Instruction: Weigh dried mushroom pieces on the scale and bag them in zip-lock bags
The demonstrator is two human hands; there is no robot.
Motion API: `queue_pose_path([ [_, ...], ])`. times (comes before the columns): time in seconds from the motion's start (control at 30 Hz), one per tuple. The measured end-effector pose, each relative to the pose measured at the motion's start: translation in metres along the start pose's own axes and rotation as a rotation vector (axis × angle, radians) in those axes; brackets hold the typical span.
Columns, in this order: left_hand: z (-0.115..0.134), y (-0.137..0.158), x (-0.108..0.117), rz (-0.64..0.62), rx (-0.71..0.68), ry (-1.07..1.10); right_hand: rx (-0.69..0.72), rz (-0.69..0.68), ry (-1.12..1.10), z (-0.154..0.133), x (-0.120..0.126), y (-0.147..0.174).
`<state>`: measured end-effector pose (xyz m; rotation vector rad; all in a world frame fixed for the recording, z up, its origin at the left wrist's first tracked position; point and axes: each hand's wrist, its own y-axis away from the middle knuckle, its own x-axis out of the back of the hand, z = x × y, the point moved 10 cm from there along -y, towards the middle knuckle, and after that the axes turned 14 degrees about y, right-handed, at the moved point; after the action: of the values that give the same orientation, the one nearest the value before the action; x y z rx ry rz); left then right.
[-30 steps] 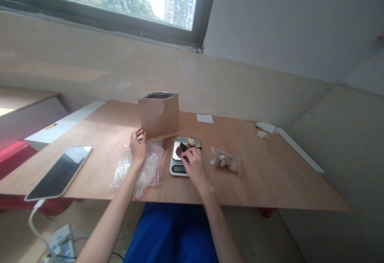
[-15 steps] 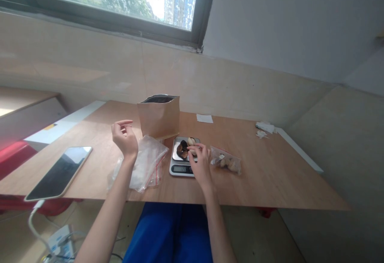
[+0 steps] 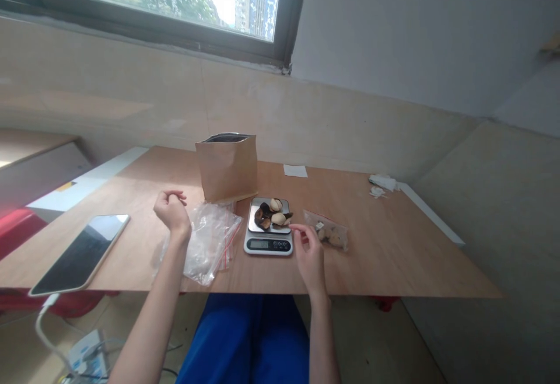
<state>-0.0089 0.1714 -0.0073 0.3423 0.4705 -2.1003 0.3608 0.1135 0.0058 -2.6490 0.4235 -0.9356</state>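
Note:
A small kitchen scale (image 3: 268, 245) stands near the table's front edge. On its metal plate lie several dark curled dried pieces (image 3: 262, 218) and pale rounded pieces (image 3: 278, 219); they look like dried mushrooms. My right hand (image 3: 310, 252) is at the plate's right edge, fingers apart and partly bent, fingertips close to the pale pieces, with nothing visible in them. Right of it, a clear zip bag (image 3: 332, 235) contains similar pieces. My left hand (image 3: 171, 212) hovers with curled fingers left of a pile of empty clear zip bags (image 3: 207, 244), and nothing shows in it.
An open brown paper pouch (image 3: 228, 168) stands upright behind the scale. A phone (image 3: 81, 255) on a white cable (image 3: 44, 325) lies at the left. A white paper (image 3: 295, 171) is at the back, with crumpled white scraps (image 3: 382, 184) farther right.
My right hand has drawn back to the right from over the plate, uncovering the pieces and the scale's buttons. My left hand has dropped slightly and its fingers have curled in.

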Motion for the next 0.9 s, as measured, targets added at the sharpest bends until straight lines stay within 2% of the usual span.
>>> queue_pose_path([
  [0.13,0.022,-0.004,0.019,0.108,-0.115,0.133,-0.087,0.013,-0.052,0.024,0.009,0.0],
  [0.27,0.036,-0.005,0.041,0.267,-0.114,0.246,-0.13,0.041,-0.136,0.034,0.01,0.001],
  [0.33,0.041,-0.003,0.042,0.255,-0.119,0.222,-0.146,0.034,-0.187,0.034,0.006,0.001],
  [0.4,0.042,0.001,0.029,0.093,-0.09,0.152,-0.157,0.017,-0.225,0.033,0.001,0.001],
  [0.5,0.034,0.018,0.0,-0.239,-0.019,-0.061,-0.174,-0.013,-0.263,0.032,-0.007,0.002],
  [0.6,0.015,0.051,-0.025,-0.616,0.036,-0.406,-0.177,-0.039,-0.276,0.033,-0.012,0.002],
  [0.7,-0.012,0.093,-0.031,-0.947,0.109,-0.654,-0.164,-0.056,-0.252,0.033,-0.015,0.003],
  [0.77,-0.028,0.115,-0.025,-1.073,0.164,-0.7,-0.157,-0.064,-0.236,0.034,-0.016,0.003],
  [0.9,-0.038,0.125,-0.014,-1.083,0.113,-0.733,-0.157,-0.082,-0.22,0.039,-0.018,0.004],
])
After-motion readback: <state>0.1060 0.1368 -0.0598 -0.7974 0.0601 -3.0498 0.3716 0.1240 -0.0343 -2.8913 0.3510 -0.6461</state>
